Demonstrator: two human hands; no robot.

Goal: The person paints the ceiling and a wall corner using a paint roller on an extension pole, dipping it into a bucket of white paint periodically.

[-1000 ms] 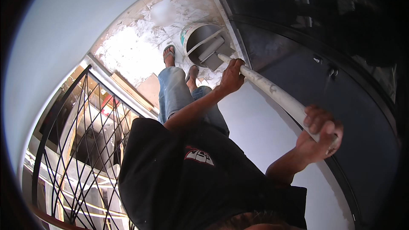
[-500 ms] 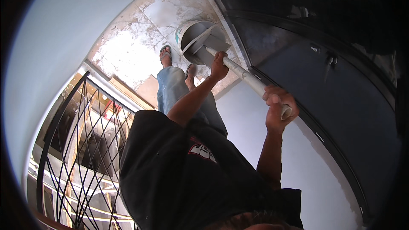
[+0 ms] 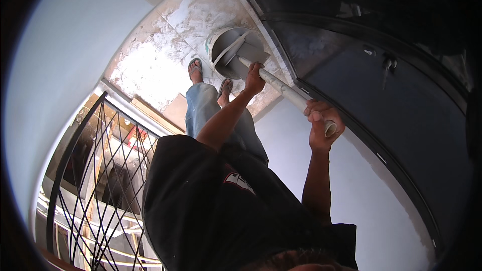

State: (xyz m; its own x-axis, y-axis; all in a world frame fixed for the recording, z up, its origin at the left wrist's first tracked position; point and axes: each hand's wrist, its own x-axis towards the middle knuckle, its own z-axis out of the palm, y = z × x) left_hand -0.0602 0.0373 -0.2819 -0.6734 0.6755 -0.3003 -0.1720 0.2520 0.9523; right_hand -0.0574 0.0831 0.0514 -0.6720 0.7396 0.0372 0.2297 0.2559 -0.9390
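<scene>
- Standing at far left: black railing (image 3: 66, 163).
- Bucket (image 3: 219, 50) on tiled floor (image 3: 175, 22), near the floor's right edge; flat grey board (image 3: 252, 51) at its mouth.
- Left hand (image 3: 255, 79): wrapped round pale pole (image 3: 283, 89), whose lower end reaches the bucket mouth.
- Right hand (image 3: 325, 120): gripping same pole by its upper, hollow end.
- Far right: dark door (image 3: 384, 115), keys (image 3: 385, 74) hanging from it.

A bucket (image 3: 219, 45) stands on the floor (image 3: 186, 15) ahead and right of the feet (image 3: 196, 73), a pole (image 3: 281, 88) slanting out of it back through the left hand (image 3: 255, 79) to the right hand (image 3: 324, 123) near its end, with a railing (image 3: 81, 135) to the left and a door (image 3: 376, 100) to the right.
</scene>
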